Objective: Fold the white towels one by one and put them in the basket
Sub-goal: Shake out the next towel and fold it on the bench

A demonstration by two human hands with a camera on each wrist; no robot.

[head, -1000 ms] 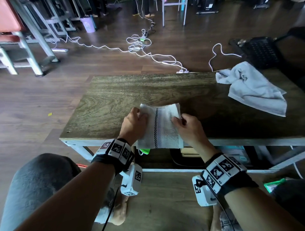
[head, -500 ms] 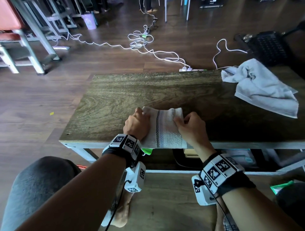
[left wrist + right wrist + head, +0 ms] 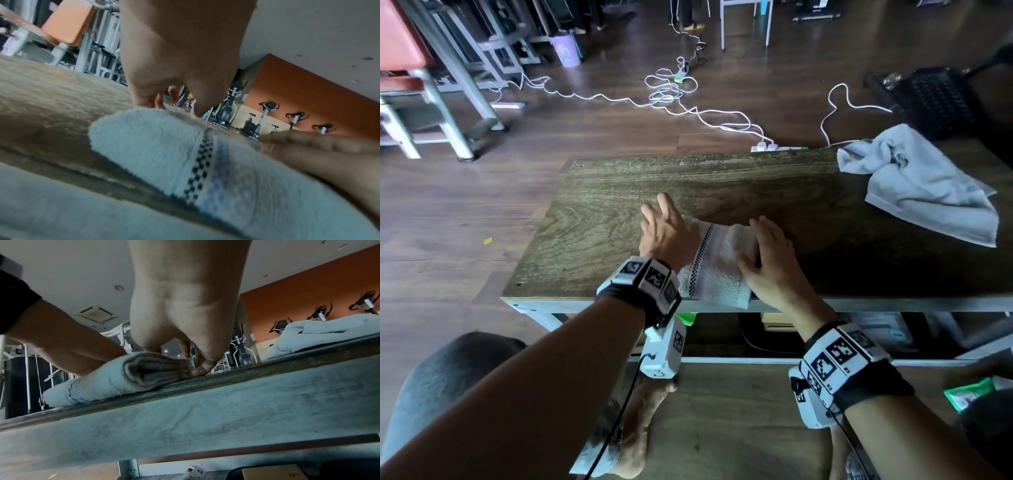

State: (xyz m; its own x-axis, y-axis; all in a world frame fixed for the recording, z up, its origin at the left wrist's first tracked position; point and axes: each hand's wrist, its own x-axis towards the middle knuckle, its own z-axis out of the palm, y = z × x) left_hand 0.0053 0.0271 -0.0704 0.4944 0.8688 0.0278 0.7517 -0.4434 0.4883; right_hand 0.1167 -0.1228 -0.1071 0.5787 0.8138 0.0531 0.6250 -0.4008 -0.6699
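Observation:
A folded white towel (image 3: 717, 270) with a black checkered stripe lies at the near edge of the wooden table (image 3: 722, 181). My left hand (image 3: 667, 233) is over its left side with fingers spread and straight, their tips past the towel's far end (image 3: 154, 146). My right hand (image 3: 770, 260) lies flat against its right side, thumb on the cloth; in the right wrist view its fingers (image 3: 197, 369) touch the layered edge of the towel (image 3: 102, 382). A second white towel (image 3: 924, 185) lies crumpled at the table's far right. The black basket (image 3: 935, 99) stands on the floor beyond it.
White cables and power strips (image 3: 763, 147) lie on the wooden floor behind the table. Grey metal frames with an orange pad (image 3: 431, 85) stand at far left. Boxes sit on the shelf (image 3: 774, 322) under the table. My knee (image 3: 448, 377) is at lower left.
Both hands gripped the towel's sides with curled fingers before; now their fingers are straightened out. The towel stays at the table's near edge.

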